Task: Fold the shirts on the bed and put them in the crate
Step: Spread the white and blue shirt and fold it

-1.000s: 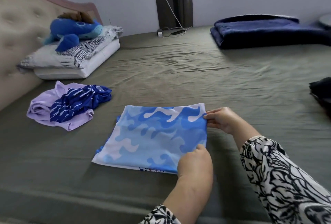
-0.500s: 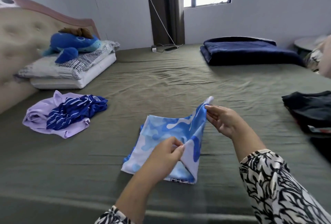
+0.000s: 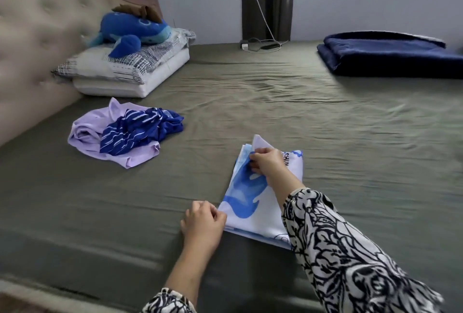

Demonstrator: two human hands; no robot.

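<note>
Blue-and-white camo-print shirt [image 3: 253, 200], lower centre on the olive bed [image 3: 275, 102], nearly folded: left hand [image 3: 203, 222] pinches near corner, right hand [image 3: 266, 164] pinches far edge. Crumpled lilac shirt [image 3: 86, 135] and navy striped shirt [image 3: 140, 131], centre-left, unfolded. Crate not visible.

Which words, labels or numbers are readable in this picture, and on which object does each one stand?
"CHIN": dark capital letters on the white edge of the blue and white patterned shirt, beside the right hand; the hand cuts off the rest of the word.
A small blue outline mark at the shirt's near corner: too small to read.
No other text is visible.
</note>
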